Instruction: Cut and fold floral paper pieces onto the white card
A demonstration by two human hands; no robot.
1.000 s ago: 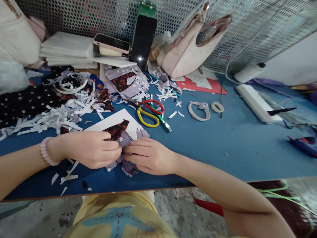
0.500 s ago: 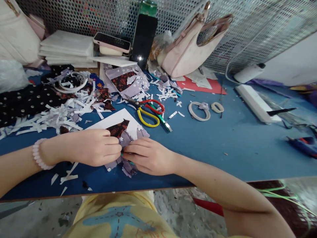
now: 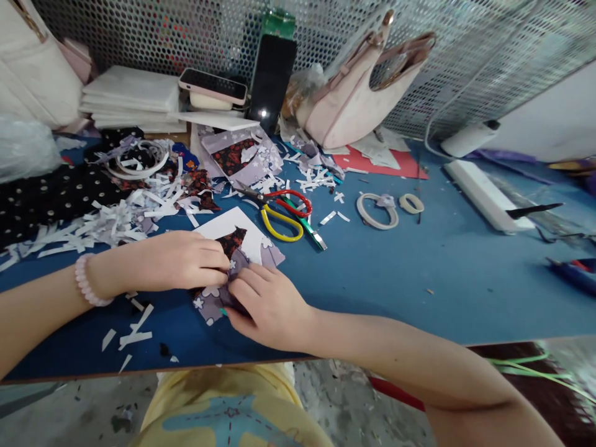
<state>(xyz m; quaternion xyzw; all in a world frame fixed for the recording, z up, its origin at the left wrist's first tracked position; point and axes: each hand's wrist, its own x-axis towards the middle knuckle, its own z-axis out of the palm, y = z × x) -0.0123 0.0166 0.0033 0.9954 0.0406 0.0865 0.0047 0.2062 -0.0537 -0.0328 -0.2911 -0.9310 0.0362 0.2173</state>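
Both my hands meet over a white card near the front edge of the blue table. The card carries a dark red-flowered fabric patch and purple star-printed fabric. My left hand, with a pink bead bracelet on its wrist, is closed with its fingertips pressed on the fabric. My right hand lies on the purple fabric with its fingers bent and pinching it against the left fingertips. A small green thing shows under the right thumb.
Red- and yellow-handled scissors lie just behind the card. Paper strips and dotted black cloth fill the left. Tape rolls, a pink bag, a phone, stacked white sheets and a white power strip stand farther back.
My right hand has slid left and forward onto the purple fabric, which now lies flatter. My left hand has shifted slightly back and right. The view moved a little.
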